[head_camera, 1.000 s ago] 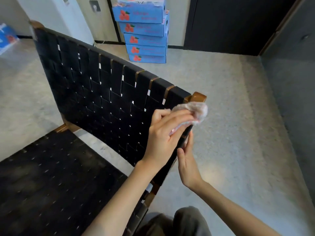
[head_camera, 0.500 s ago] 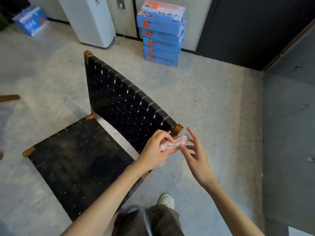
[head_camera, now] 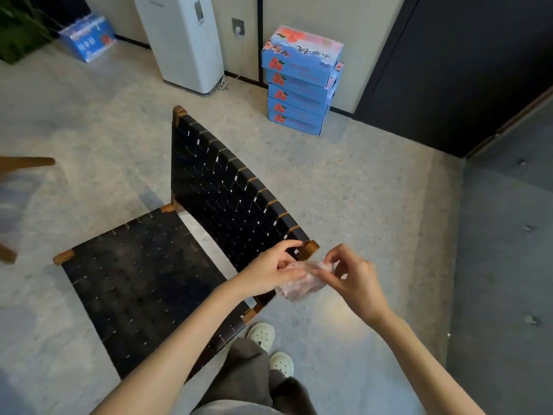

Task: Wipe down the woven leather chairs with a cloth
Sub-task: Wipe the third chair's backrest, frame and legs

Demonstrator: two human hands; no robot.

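Observation:
A black woven leather chair (head_camera: 143, 283) with brown wooden corners stands in the middle of the floor, its backrest (head_camera: 227, 190) running toward me on the right. A crumpled pale pink cloth (head_camera: 302, 283) hangs in the air just past the backrest's near wooden post (head_camera: 309, 248). My left hand (head_camera: 269, 271) pinches the cloth's left side. My right hand (head_camera: 353, 280) pinches its upper right edge with curled fingers. Both hands are off the chair.
A stack of blue boxes (head_camera: 299, 85) and a white floor unit (head_camera: 182, 40) stand by the far wall. Another blue box (head_camera: 88, 37) lies far left. A wooden furniture leg (head_camera: 27, 163) pokes in at left. A dark wall (head_camera: 505, 235) rises on the right. My feet (head_camera: 269, 345) are beside the seat.
My left hand lifted the cloth off the backrest's post; my right hand came up and took hold of it. The view pulled back, showing the whole chair.

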